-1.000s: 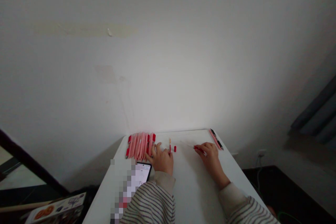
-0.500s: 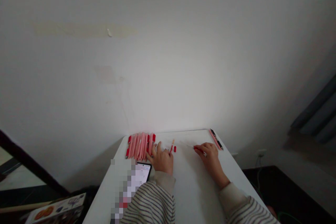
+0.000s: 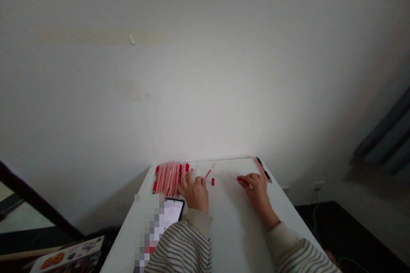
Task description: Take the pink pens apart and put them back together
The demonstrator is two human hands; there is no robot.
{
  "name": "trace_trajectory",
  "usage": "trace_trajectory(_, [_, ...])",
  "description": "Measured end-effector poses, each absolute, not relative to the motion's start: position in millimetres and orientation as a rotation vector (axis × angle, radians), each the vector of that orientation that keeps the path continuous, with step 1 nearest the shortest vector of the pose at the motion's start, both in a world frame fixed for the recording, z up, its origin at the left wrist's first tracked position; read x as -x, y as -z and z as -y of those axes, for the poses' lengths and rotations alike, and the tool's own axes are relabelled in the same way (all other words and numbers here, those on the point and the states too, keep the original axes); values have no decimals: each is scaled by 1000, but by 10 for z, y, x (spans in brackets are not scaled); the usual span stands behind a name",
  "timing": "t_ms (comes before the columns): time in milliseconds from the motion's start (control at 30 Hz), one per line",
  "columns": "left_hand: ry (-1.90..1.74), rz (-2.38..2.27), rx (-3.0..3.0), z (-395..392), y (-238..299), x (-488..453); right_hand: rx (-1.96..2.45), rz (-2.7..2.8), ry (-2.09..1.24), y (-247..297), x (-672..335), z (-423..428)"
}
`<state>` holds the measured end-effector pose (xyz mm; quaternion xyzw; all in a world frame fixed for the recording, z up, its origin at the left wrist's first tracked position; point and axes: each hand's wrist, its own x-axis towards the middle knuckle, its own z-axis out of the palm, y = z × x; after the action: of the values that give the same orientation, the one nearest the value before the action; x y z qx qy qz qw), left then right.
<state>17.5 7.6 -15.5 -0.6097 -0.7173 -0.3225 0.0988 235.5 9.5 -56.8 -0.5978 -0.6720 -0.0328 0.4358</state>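
Observation:
My left hand (image 3: 194, 192) rests on the white table (image 3: 233, 230), fingers curled, pinching a thin red pen refill (image 3: 209, 172) that slants up to the right. Just left of it lies a row of several pink pens with red caps (image 3: 169, 177). A small red cap (image 3: 213, 181) lies beside the left hand. My right hand (image 3: 256, 190) is closed on a red-tipped clear pen barrel (image 3: 235, 177) that points left across the table.
A phone (image 3: 171, 212) with a lit screen lies at the left forearm. A pink pen with a black clip (image 3: 262, 169) lies at the table's far right corner. A white wall rises right behind the table. A printed box (image 3: 68, 255) sits low at left.
The refill in my left hand has tilted from upright to slanting right, and its tip has risen. My right hand has hardly moved.

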Motion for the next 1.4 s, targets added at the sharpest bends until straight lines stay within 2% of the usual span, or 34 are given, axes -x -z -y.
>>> trace_trajectory(500, [1049,2025,1931,-135,140,-66,1614,1494,119,547,-2405,-64])
trace_trajectory(1400, [994,1646,2174,-173,224,-95,1483,1459,177,581,-2527,-111])
